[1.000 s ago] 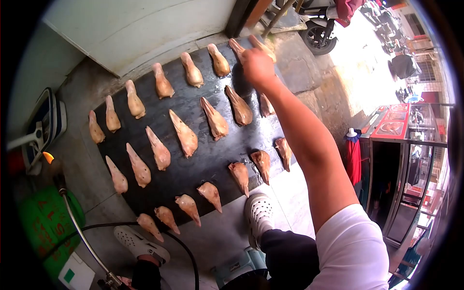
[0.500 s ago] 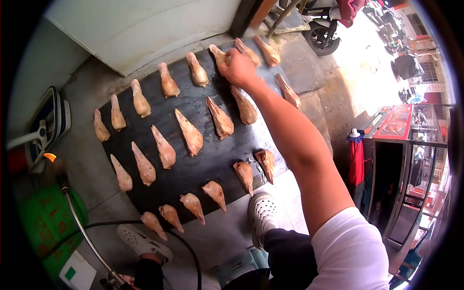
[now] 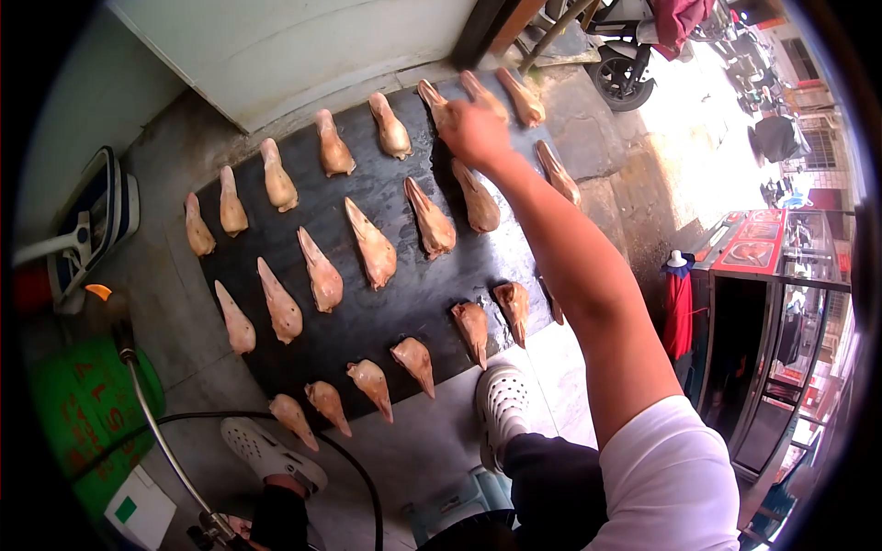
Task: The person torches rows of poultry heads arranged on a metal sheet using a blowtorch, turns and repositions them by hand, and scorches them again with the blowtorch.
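My right hand (image 3: 478, 136) reaches to the far row of plucked duck heads, its fingers closed around the back of one duck head (image 3: 434, 99), whose bill points away from me. Motion blur and the hand itself hide most of the grip. Several more pale duck heads lie in rows on a dark flat slab (image 3: 303, 358), such as a duck head (image 3: 372, 248) in the middle row and a duck head (image 3: 413, 363) in the near row, its bill toward me. My left hand is outside the picture. A metal gas torch (image 3: 152, 404) with an orange flame stands at the left.
A black hose (image 3: 363, 468) runs past my shoes on the tiled floor. At the left are a green cylinder (image 3: 83, 413) and a dustpan (image 3: 96, 230). A light wall (image 3: 303, 46) borders the far side. A scooter (image 3: 625, 73) and a glass food cart (image 3: 753, 248) stand at the right.
The camera view has shifted slightly. The duck head under my right hand now shows a narrower, browner side of its bill, as if turned over. My hand has moved slightly right.
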`<state>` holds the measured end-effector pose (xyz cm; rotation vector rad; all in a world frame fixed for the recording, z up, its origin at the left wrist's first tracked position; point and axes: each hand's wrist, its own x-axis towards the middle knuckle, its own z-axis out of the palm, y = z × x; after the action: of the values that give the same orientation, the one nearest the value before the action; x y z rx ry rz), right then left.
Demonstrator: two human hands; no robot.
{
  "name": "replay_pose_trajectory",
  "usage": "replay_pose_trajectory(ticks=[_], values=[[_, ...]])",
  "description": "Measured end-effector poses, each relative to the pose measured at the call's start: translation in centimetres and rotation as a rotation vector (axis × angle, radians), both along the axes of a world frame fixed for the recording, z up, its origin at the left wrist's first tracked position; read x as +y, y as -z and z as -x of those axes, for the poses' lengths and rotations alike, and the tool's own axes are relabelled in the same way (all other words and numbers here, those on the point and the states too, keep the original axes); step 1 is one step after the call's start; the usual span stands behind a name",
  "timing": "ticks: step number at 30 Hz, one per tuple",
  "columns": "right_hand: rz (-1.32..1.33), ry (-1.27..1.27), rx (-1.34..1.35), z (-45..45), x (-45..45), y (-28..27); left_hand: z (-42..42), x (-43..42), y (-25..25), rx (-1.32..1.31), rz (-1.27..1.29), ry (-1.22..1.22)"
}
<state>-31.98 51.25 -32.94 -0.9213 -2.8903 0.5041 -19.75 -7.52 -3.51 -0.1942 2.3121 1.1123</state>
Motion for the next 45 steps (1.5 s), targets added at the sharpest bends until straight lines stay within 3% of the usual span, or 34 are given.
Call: replay_pose_trajectory(ticks=[1,3,5,6,10,13,15,16,19,27,32,35,38,41,45], values=[[-0.091,-0.025,0.047,-0.1,-0.2,0.0,-0.2,-1.1,0.2,-0.046,-0.013,-0.016],[-0.274,-0.074,0.143,-0.5,-0.9,-0.4,0.2,-8.3,1.0,-0.551,-0.437,-0.569],[-0.201,-0.136,0.203,0.5,-3.2,-1.7,-0.2,-12.8,1.6,-0.808,-0.688,-0.865],[-0.167,-0.161,0.23,1.2,-4.5,-2.3,-0.5,-13.8,1.9,-0.818,-0.723,-0.877],[0.059,-0.134,0.021,3.8,-7.3,-0.8,-0.2,-10.2,1.2,-0.622,-0.4,-0.621],[0.215,-0.045,0.127,4.8,-6.3,1.5,0.4,0.1,-1.3,-0.07,0.065,0.094],[0.241,-0.128,0.042,4.6,-4.6,0.7,-0.1,0.1,-1.1,-0.028,0.073,0.04],[0.077,-0.15,0.052,3.6,-5.1,-1.2,-0.3,0.1,-0.9,-0.012,0.072,0.018],[0.036,-0.168,-0.045,2.4,-5.9,-3.9,-0.2,0.1,-0.7,0.046,-0.024,-0.018],[0.021,-0.178,0.082,3.4,-6.6,0.2,0.0,-0.3,-1.1,0.01,-0.055,0.005],[0.067,-0.178,0.144,3.3,-7.1,0.4,0.1,-0.5,-1.2,0.001,-0.065,-0.009],[-0.041,-0.149,0.252,3.2,-8.3,-0.6,-0.1,-0.7,-1.3,0.001,-0.069,-0.051],[0.047,-0.144,0.265,5.1,-11.8,-1.7,-0.2,-0.2,-1.3,-0.045,-0.094,-0.097],[0.084,-0.168,0.023,7.6,-15.2,-1.8,0.3,0.9,-1.8,-0.062,-0.076,-0.084],[0.248,-0.072,0.167,8.9,-14.9,2.1,0.3,1.0,-2.2,0.001,0.035,-0.009]])
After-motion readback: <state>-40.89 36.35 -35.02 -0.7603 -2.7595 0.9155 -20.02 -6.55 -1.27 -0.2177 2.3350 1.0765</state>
